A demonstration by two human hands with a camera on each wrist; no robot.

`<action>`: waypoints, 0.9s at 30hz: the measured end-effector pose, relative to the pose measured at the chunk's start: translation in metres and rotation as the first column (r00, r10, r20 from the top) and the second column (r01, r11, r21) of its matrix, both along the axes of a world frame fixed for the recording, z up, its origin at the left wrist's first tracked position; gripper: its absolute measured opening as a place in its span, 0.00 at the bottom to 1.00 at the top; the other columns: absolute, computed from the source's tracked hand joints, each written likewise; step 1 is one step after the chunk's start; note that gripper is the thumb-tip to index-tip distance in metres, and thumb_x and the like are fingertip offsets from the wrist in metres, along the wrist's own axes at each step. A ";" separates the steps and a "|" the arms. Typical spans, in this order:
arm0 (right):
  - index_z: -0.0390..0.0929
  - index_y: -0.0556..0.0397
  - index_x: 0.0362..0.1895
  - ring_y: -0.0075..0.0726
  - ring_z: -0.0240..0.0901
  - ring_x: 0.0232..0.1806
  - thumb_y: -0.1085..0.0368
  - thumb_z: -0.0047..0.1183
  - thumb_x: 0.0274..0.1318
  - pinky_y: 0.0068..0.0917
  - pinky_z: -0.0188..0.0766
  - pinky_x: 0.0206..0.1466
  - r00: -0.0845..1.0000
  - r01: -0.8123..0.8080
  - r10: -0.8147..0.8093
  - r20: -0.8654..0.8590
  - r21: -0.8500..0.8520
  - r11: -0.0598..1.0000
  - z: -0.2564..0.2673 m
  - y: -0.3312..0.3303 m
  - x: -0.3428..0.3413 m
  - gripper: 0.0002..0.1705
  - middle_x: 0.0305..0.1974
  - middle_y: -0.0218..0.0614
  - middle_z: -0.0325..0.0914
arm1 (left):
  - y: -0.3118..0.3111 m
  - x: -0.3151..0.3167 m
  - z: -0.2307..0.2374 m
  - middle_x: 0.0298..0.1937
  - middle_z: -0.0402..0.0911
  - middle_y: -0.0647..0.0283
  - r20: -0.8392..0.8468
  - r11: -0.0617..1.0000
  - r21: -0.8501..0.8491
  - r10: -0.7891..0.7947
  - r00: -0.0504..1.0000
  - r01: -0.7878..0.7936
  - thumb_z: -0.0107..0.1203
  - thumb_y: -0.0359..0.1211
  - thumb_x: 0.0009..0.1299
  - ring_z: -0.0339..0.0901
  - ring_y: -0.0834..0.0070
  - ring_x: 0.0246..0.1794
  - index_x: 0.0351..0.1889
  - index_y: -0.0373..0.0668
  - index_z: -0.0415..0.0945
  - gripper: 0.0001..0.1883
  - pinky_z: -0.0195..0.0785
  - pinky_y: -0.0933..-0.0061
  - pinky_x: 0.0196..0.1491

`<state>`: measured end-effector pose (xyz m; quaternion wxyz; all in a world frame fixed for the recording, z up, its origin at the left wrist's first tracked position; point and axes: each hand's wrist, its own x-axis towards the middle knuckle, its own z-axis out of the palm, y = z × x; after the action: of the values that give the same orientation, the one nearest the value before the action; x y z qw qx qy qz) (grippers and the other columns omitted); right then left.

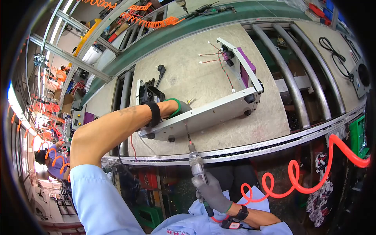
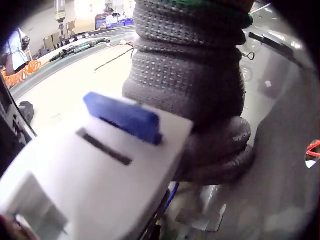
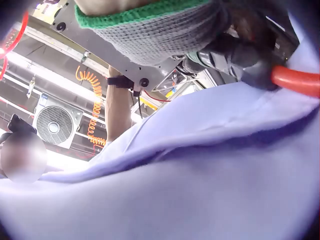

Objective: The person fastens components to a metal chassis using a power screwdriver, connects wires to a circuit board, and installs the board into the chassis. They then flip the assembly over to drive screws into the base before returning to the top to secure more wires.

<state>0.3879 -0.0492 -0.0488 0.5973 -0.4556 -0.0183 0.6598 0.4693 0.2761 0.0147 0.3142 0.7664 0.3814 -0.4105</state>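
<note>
A grey metal chassis (image 1: pixel 227 106) stands on the worktable board (image 1: pixel 176 72). My gloved left hand (image 1: pixel 182 108) reaches over its near wall, fingers mostly hidden inside. In the left wrist view, that hand's curled fingers (image 2: pixel 215 157) grip the edge of a white part with a blue tab (image 2: pixel 122 117). Low at the chassis's near side, my gloved right hand (image 1: pixel 213 192) grips an air screwdriver (image 1: pixel 196 164). The screwdriver's bit (image 1: pixel 189 138) points up at the near wall, its tip right at the metal.
A black fan (image 1: pixel 150 93) and a plug (image 1: pixel 161 69) are at the chassis's left end; a purple panel (image 1: pixel 246 66) and loose wires (image 1: pixel 217 55) are at its right. Metal rollers (image 1: pixel 291 74) lie further right. An orange coiled hose (image 1: pixel 293 172) runs beside my right arm.
</note>
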 end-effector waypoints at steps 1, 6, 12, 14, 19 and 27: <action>0.72 0.53 0.48 0.19 0.68 0.18 0.53 0.59 0.66 0.22 0.66 0.18 1.000 -0.005 0.005 0.006 0.006 1.000 0.001 -0.001 0.002 0.19 0.25 0.27 0.70 | 0.002 -0.001 0.000 0.43 0.86 0.62 0.021 0.999 -0.026 0.037 0.999 -0.036 0.61 0.42 0.63 0.78 0.72 0.38 0.43 0.44 0.87 0.16 0.68 0.62 0.39; 0.70 0.51 0.47 0.20 0.69 0.19 0.53 0.57 0.67 0.23 0.66 0.19 0.999 -0.044 0.044 -0.003 0.021 0.999 0.004 -0.002 0.006 0.17 0.29 0.29 0.70 | 0.013 -0.005 -0.016 0.42 0.87 0.63 0.065 0.991 -0.044 0.128 0.990 -0.125 0.62 0.41 0.62 0.78 0.72 0.36 0.42 0.45 0.87 0.15 0.68 0.63 0.38; 0.69 0.51 0.47 0.20 0.69 0.20 0.52 0.58 0.67 0.23 0.66 0.19 0.999 -0.029 0.029 -0.040 0.008 1.000 0.002 0.003 -0.002 0.19 0.30 0.29 0.69 | 0.013 -0.004 -0.024 0.41 0.87 0.64 0.086 0.983 0.026 0.178 0.980 -0.181 0.63 0.41 0.61 0.78 0.71 0.33 0.41 0.45 0.88 0.14 0.68 0.65 0.37; 0.69 0.51 0.48 0.20 0.68 0.20 0.52 0.59 0.66 0.23 0.66 0.20 0.999 -0.044 0.044 -0.011 0.021 0.999 0.000 0.000 -0.004 0.19 0.29 0.29 0.69 | 0.015 -0.005 -0.025 0.40 0.87 0.64 0.091 0.977 0.041 0.205 0.975 -0.209 0.63 0.41 0.61 0.78 0.71 0.32 0.41 0.45 0.88 0.14 0.67 0.65 0.36; 0.69 0.52 0.49 0.20 0.68 0.20 0.55 0.61 0.63 0.23 0.65 0.20 0.975 -0.178 0.170 0.144 0.044 0.983 0.005 -0.018 0.022 0.20 0.30 0.31 0.71 | 0.002 0.019 0.010 0.39 0.88 0.60 0.005 0.955 0.187 -0.234 0.972 0.229 0.62 0.45 0.64 0.81 0.69 0.32 0.43 0.40 0.87 0.19 0.72 0.63 0.37; 0.74 0.54 0.57 0.55 0.80 0.47 0.51 0.64 0.49 0.44 0.75 0.53 0.427 -0.533 0.432 0.794 -0.165 0.830 0.030 -0.170 0.136 0.33 0.43 0.51 0.81 | -0.067 -0.014 0.126 0.44 0.87 0.52 0.492 0.900 0.346 -0.415 0.765 0.266 0.60 0.61 0.68 0.85 0.61 0.45 0.54 0.35 0.81 0.36 0.76 0.62 0.50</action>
<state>0.5235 -0.2193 -0.0185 0.3315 -0.6441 -0.4527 0.5199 0.4551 0.2095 0.1405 0.2291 0.9424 0.1763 -0.1684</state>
